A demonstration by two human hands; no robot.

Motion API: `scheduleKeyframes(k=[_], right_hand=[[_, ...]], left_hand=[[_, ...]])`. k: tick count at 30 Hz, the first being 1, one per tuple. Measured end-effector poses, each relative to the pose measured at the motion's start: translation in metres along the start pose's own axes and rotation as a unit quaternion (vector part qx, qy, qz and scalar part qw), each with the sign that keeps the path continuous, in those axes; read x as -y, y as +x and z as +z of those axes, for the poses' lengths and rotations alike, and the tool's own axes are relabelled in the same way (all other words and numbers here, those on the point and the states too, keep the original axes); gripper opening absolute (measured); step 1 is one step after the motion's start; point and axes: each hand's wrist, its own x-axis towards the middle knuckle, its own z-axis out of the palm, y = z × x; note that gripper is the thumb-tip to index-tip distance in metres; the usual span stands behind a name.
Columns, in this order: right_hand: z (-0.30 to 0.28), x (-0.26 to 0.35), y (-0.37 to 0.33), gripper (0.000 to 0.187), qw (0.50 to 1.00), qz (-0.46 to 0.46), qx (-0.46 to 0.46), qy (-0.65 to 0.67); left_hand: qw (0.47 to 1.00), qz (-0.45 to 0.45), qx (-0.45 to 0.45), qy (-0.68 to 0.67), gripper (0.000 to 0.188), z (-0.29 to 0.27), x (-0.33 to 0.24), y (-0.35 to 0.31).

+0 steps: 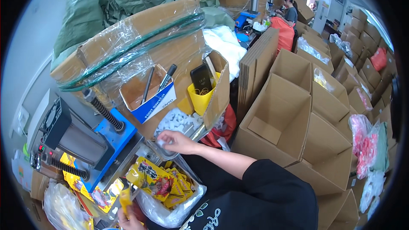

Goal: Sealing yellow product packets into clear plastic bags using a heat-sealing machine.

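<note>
My left hand is low in the head view, its fingers closed on a small yellow packet blurred by motion. My right hand reaches across to the near edge of a heap of small white pieces. Its fingers are curled together, and what they hold, if anything, cannot be made out. Between my hands, a plastic-lined container holds several printed yellow pouches. Left of them stands a press machine with a blue plate, a grey cylinder and black springs. More yellow pouches lie beneath it.
A blue-and-white box with pens and a yellow cup holding a dark device stand beyond my right hand. Open cardboard boxes fill the right side. A green-strapped carton rises behind. Another person is far off.
</note>
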Motion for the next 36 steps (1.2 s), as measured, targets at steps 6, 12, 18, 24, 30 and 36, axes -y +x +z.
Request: scheduleKeyframes(k=[6,12,18,24,30,36], right_hand=[[0.038,0.056,-0.016,0.021,0.983,-0.01,0.173,0.067],[0.072,0.054,-0.035,0.024,0.957,-0.014,0.283,0.063],[0.079,0.04,-0.038,0.035,0.973,0.043,0.218,0.057],[0.047,0.051,-0.036,0.037,0.995,0.06,0.081,-0.013],[0.02,0.03,-0.044,0.028,0.995,0.066,0.025,-0.066],[-0.013,0.018,-0.03,0.023,0.972,0.036,-0.062,-0.224]], left_hand=[[0.984,-0.081,0.129,-0.093,0.007,0.052,0.028,-0.025],[0.966,-0.143,0.177,-0.124,0.019,0.062,0.023,-0.056],[0.967,-0.193,0.165,-0.014,0.026,0.063,-0.003,-0.053],[0.947,-0.27,0.097,-0.144,0.028,0.086,-0.009,-0.012],[0.879,-0.341,0.051,-0.33,0.026,0.098,-0.008,0.023],[0.905,-0.29,0.082,-0.3,0.027,0.091,0.001,0.031]])
